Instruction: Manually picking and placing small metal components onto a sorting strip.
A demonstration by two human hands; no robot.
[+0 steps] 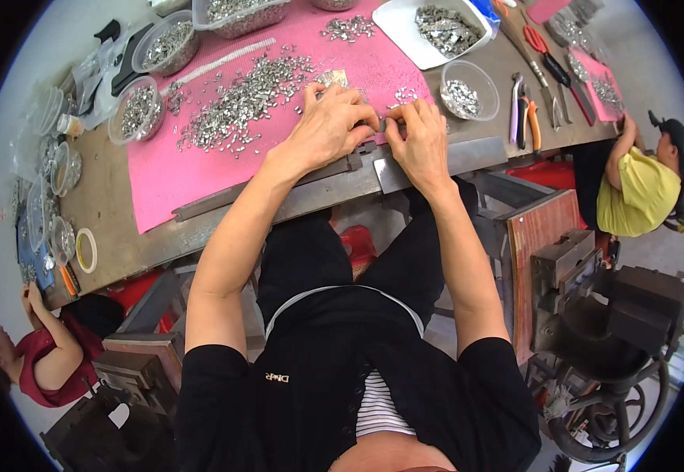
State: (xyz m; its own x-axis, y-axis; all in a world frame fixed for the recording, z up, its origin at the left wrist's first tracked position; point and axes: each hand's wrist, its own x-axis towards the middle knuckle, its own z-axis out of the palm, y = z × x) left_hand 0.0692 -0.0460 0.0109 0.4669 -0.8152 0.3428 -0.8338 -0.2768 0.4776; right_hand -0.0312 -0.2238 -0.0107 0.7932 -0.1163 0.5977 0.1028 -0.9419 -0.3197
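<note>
My left hand (328,128) and my right hand (421,143) meet at the bench's front edge, fingertips almost touching. Both are closed in a pinch; whatever sits between the fingers is too small to make out. Beneath them runs a dark metal bar (279,181) along the edge of a pink mat (157,185). A flat metal plate (391,176) juts out below my right hand. Left of my left hand spreads a loose pile of small silvery metal pieces (236,106). A few shiny pieces (405,95) lie just beyond my right hand.
Round clear tubs (470,90) (136,110) and a white tray (428,51) hold metal pieces. Pliers (528,118) and red-handled scissors (537,39) lie to the right. Co-workers in yellow (645,189) and dark red (55,362) sit at either side. A machine with a handwheel (617,401) stands lower right.
</note>
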